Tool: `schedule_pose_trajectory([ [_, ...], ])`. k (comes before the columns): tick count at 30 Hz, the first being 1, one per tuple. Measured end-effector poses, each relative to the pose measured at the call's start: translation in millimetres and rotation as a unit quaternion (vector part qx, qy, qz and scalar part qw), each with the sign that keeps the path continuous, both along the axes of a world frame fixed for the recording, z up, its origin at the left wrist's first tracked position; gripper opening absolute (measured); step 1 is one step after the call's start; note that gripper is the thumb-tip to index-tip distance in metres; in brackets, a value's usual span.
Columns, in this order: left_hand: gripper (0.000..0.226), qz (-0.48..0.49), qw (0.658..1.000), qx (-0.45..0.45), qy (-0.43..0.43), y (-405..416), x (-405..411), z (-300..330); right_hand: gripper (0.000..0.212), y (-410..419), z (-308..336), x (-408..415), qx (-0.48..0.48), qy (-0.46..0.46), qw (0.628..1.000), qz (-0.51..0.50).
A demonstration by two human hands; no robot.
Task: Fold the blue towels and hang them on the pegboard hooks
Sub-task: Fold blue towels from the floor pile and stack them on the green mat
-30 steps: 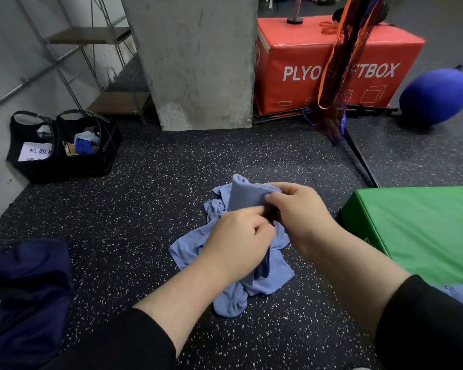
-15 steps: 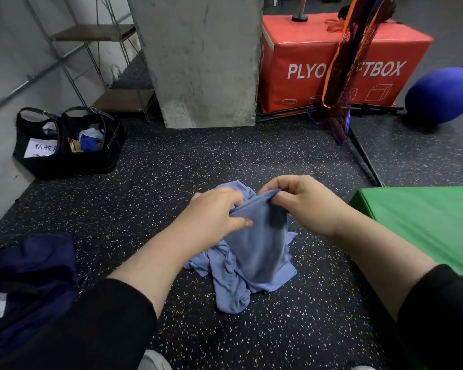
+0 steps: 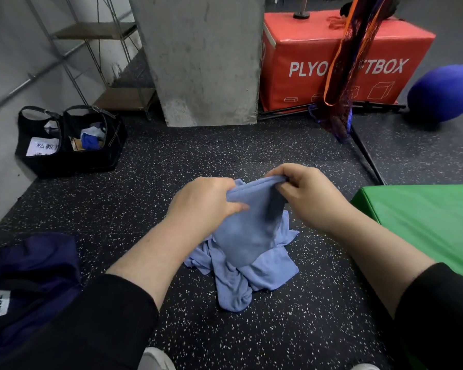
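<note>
Because we lift only one towel (image 3: 247, 231) by its top edge while the rest of the pile (image 3: 235, 284) lies crumpled on the floor (image 3: 292, 329), its hanging end could drag a second cloth up, or the fold could start crooked. Our left hand (image 3: 202, 206) and right hand (image 3: 309, 194) each pinch that edge, fingers curled round it. How many towels are tangled below, we cannot tell. No pegboard shows. Against half a second ago, our hands have drawn apart, stretching the edge wider.
</note>
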State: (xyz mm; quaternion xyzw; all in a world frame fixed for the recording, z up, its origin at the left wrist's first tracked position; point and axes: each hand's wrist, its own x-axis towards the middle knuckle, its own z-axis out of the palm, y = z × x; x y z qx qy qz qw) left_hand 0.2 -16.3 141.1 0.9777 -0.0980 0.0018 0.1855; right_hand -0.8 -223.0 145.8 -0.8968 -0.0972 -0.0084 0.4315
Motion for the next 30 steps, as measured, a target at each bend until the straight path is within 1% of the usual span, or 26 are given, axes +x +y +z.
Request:
schedule_pose_trajectory([
  [1,0.054,0.008,1.0,0.013,-0.006,1,1,1,0.036,1,1,-1,-0.007,-0.006,1.0,0.002],
  [3,0.056,0.017,1.0,0.009,-0.017,3,5,3,0.035,1,-1,0,-0.015,-0.019,1.0,-0.008],
  [5,0.056,0.01,1.0,0.007,-0.002,5,6,4,0.034,1,-4,0,-0.005,-0.003,1.0,-0.014],
  [7,0.055,-0.005,1.0,0.006,0.008,5,4,5,0.034,2,-4,-3,-0.016,0.005,1.0,-0.003],
  [9,0.053,-0.004,0.999,-0.04,-0.016,8,3,7,0.03,3,-1,-3,-0.01,-0.013,1.0,-0.013],
  [12,0.045,0.024,0.988,-0.151,-0.027,18,8,15,0.028,0,4,2,0.084,-0.019,0.994,-0.06],
  [14,0.041,0.018,0.985,-0.171,-0.022,22,8,18,0.029,-1,6,4,0.11,-0.007,0.992,-0.063],
  [17,0.035,0.008,0.986,-0.169,-0.006,22,8,14,0.027,-1,5,3,0.102,-0.003,0.993,-0.054],
  [20,0.028,0.018,0.987,-0.162,0.009,14,7,10,0.024,-2,2,4,0.072,-0.009,0.996,-0.06],
  [22,0.035,0.033,0.988,-0.147,0.031,9,6,5,0.023,-1,0,4,0.055,-0.007,0.996,-0.069],
  [25,0.049,0.062,0.981,-0.159,0.092,0,5,-1,0.021,3,-2,3,0.017,-0.008,0.996,-0.082],
  [26,0.05,0.069,0.974,-0.181,0.117,-3,3,-2,0.02,3,-3,3,0.006,-0.006,0.997,-0.082],
  [27,0.044,0.08,0.96,-0.222,0.149,-8,1,-1,0.02,4,-4,2,-0.004,-0.005,0.997,-0.081],
  [29,0.027,0.122,0.913,-0.318,0.226,-17,-4,-1,0.018,8,-5,1,-0.02,-0.003,0.997,-0.076],
  [30,0.024,0.147,0.887,-0.356,0.256,-20,-6,0,0.017,10,-4,-1,-0.027,-0.007,0.997,-0.074],
])
